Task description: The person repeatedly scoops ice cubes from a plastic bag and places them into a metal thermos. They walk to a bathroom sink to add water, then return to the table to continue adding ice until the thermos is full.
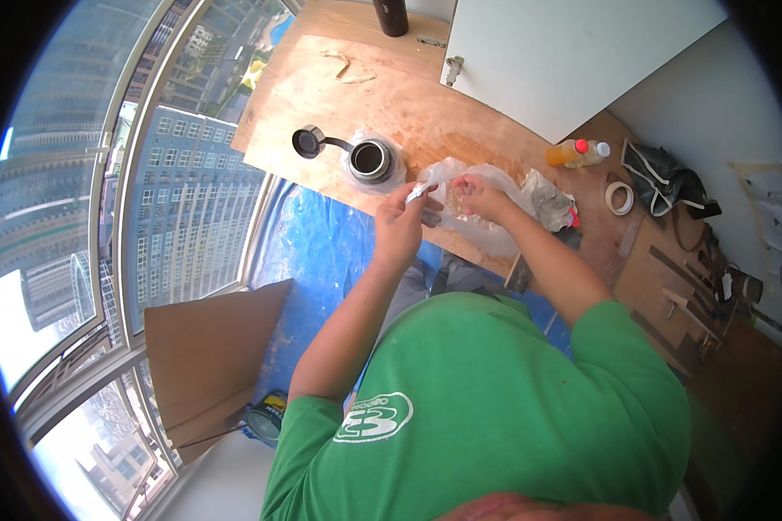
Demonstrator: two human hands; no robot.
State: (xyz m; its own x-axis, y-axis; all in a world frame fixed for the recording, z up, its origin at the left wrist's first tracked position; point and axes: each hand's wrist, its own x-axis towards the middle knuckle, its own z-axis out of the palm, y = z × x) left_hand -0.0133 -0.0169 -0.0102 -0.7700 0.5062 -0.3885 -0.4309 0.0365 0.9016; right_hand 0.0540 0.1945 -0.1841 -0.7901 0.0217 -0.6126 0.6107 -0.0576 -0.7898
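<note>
My left hand [401,219] and my right hand [480,196] are raised over a plywood board [426,104], both pinching a clear plastic bag [473,227]. The left fingers grip a crumpled edge of the bag, the right fingers hold its upper part. The bag hangs down between the hands over the board's near edge. An open steel flask [371,160] with its black lid [308,141] swung aside on a strap stands just left of the hands.
An orange drink bottle [575,153], a roll of tape [619,198], a crumpled wrapper [549,200] and a dark bag [665,181] lie to the right. A white panel [565,61] leans behind. Blue sheeting [317,243] and cardboard [208,356] cover the floor by the window.
</note>
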